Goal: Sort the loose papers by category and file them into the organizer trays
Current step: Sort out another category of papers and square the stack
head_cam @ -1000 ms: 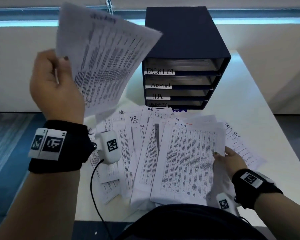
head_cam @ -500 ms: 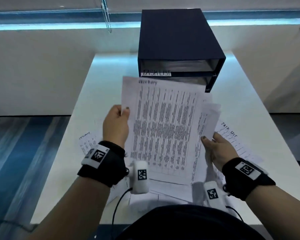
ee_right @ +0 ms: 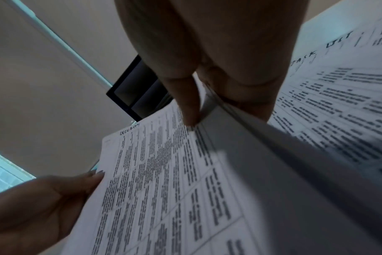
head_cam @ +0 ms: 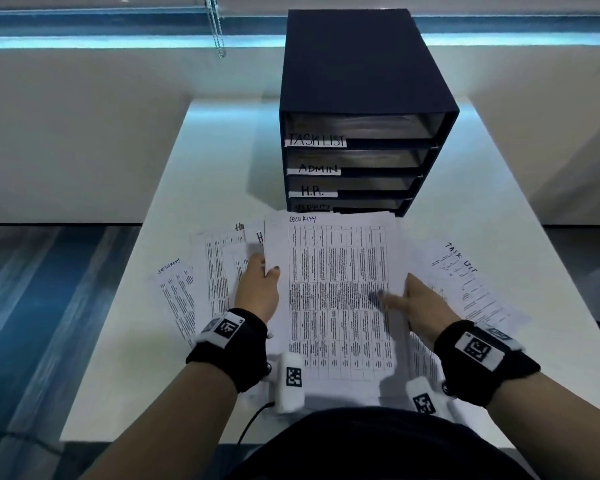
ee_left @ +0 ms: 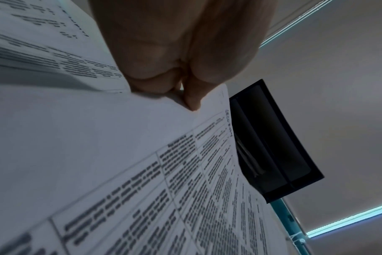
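Now both hands square a SECURITY-headed bundle at centre frame, below the organizer.

At lower left a loose SECURITY page [head_cam: 177, 299] lies on the worktop [head_cam: 125, 358]; the left hand [head_cam: 257, 292] pinches the SECURITY stack [head_cam: 340, 299] by its left edge, the right hand [head_cam: 420, 306] clamps the right edge, thumb on top. Top centre stands the organizer [head_cam: 364, 109], its SECURITY tray [head_cam: 371, 204] lowest. A TASK LIST sheet [head_cam: 471, 289] lies right. Judged risk: sheets could fan or snag at that low slot, or the stray page be missed.

security-headed stack [head_cam: 340, 296] held before the four-tray dark organizer [head_cam: 357, 109].
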